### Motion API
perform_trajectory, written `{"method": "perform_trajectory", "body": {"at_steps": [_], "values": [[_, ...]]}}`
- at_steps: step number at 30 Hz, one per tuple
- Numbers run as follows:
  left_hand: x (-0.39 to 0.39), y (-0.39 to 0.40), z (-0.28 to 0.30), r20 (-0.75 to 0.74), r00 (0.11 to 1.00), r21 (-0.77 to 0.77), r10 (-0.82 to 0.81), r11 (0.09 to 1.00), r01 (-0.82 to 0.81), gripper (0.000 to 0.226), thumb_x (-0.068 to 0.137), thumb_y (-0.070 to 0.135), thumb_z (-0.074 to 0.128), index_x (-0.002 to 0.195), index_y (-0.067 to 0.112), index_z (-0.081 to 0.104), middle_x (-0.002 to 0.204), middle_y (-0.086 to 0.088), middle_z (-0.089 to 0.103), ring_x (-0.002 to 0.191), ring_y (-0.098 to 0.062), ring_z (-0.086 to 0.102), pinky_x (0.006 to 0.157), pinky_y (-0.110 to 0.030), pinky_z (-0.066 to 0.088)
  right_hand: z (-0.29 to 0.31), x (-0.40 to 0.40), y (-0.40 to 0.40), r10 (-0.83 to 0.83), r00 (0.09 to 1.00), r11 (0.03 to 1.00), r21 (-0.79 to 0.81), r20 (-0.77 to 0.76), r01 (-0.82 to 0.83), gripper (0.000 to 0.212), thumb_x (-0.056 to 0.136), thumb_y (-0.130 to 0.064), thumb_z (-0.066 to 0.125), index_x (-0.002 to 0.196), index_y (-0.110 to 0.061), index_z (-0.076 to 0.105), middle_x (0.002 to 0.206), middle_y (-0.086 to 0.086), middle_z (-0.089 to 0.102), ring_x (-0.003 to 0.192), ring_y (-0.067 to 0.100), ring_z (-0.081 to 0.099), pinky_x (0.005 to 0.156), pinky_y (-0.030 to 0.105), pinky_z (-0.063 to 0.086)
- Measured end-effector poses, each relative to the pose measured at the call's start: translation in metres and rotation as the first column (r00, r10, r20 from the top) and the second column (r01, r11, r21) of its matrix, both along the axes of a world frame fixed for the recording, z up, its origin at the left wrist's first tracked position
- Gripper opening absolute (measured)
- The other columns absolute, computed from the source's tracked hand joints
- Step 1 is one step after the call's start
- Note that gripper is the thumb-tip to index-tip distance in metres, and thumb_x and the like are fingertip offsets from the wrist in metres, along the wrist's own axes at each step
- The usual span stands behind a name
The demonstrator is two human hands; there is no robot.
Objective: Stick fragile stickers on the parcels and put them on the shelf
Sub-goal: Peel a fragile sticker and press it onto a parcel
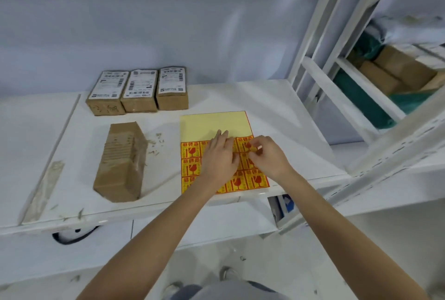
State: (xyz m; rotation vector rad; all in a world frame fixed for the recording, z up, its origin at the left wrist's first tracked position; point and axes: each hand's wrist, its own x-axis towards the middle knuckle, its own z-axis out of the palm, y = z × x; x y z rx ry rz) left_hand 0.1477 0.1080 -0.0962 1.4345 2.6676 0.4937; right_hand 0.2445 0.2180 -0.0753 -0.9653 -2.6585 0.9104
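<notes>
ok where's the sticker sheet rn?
Head view: the sticker sheet lies flat on the table, right of centre near the front edge, under both hands, right of the lone parcel.

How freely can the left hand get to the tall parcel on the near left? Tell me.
Probably freely: the left hand presses the sticker sheet, holding nothing, and only bare table lies between it and the tall parcel.

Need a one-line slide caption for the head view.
Left hand steadies the sticker sheet while right hand peels one; parcels wait behind.
</notes>
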Motion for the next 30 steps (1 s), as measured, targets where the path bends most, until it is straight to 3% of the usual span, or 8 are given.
{"method": "perform_trajectory", "body": {"at_steps": [3,7,10,12,16,22,30], "values": [[0.0,0.008,-0.01,-0.029,0.999,-0.007,0.023,1.0,-0.023,0.054,0.098,0.033,0.034,0.147,0.011,0.026,0.156,-0.005,0.021,0.146,-0.02,0.009,0.117,-0.034,0.006,-0.001,-0.008,0.022,0.034,0.999,0.995,0.096,0.02,-0.036,0.036,0.09,-0.02,0.055,0.125,-0.011,0.055,0.121,0.01,0.053,0.103,0.025,0.057,0.085,0.036,0.049],[0.003,0.01,-0.018,-0.051,0.998,-0.002,0.03,1.0,-0.03,0.056,0.098,0.037,0.023,0.147,0.009,0.028,0.155,-0.006,0.024,0.145,-0.02,0.013,0.116,-0.031,0.002,-0.005,-0.018,0.041,0.148,0.981,0.952,0.252,0.129,-0.177,0.045,0.091,-0.024,0.052,0.134,-0.012,0.049,0.131,0.01,0.047,0.122,0.027,0.037,0.098,0.036,0.039],[0.004,0.01,-0.019,-0.08,0.996,-0.017,0.03,0.999,-0.031,0.071,0.09,0.044,0.004,0.147,0.009,0.029,0.154,-0.006,0.027,0.145,-0.02,0.016,0.115,-0.03,0.001,-0.008,-0.026,0.048,0.245,0.951,0.89,0.346,0.189,-0.298,0.045,0.092,-0.027,0.048,0.135,-0.014,0.049,0.136,0.008,0.044,0.125,0.027,0.033,0.101,0.036,0.035],[0.003,0.011,-0.02,-0.08,0.996,-0.017,0.036,0.999,-0.037,0.072,0.089,0.045,0.004,0.146,0.009,0.03,0.153,-0.006,0.028,0.144,-0.02,0.017,0.115,-0.031,0.002,-0.009,-0.031,0.051,0.298,0.925,0.848,0.38,0.235,-0.37,0.043,0.093,-0.027,0.045,0.135,-0.016,0.05,0.141,0.006,0.041,0.129,0.026,0.029,0.103,0.038,0.032],[0.002,0.01,-0.021,-0.07,0.997,-0.024,0.044,0.999,-0.046,0.071,0.089,0.045,0.006,0.146,0.009,0.03,0.154,-0.005,0.028,0.145,-0.019,0.016,0.115,-0.031,0.002,-0.008,-0.037,0.053,0.365,0.894,0.809,0.386,0.26,-0.443,0.039,0.093,-0.023,0.045,0.131,-0.022,0.055,0.143,0.004,0.04,0.132,0.025,0.026,0.104,0.039,0.029],[0.003,0.011,-0.02,-0.066,0.997,-0.013,0.047,0.999,-0.048,0.073,0.088,0.046,0.004,0.146,0.009,0.029,0.154,-0.005,0.027,0.145,-0.019,0.015,0.115,-0.03,0.0,-0.008,-0.039,0.054,0.39,0.893,0.835,0.323,0.227,-0.446,0.035,0.092,-0.02,0.048,0.126,-0.02,0.058,0.138,0.005,0.045,0.129,0.024,0.03,0.102,0.038,0.031],[0.002,0.01,-0.021,-0.059,0.997,-0.001,0.048,0.999,-0.048,0.075,0.086,0.047,0.002,0.147,0.011,0.027,0.155,-0.004,0.026,0.145,-0.018,0.013,0.114,-0.03,-0.002,-0.009,-0.039,0.052,0.399,0.913,0.86,0.309,0.089,-0.406,0.018,0.085,-0.014,0.059,0.101,-0.013,0.067,0.111,0.004,0.059,0.111,0.024,0.045,0.091,0.036,0.04]]}}
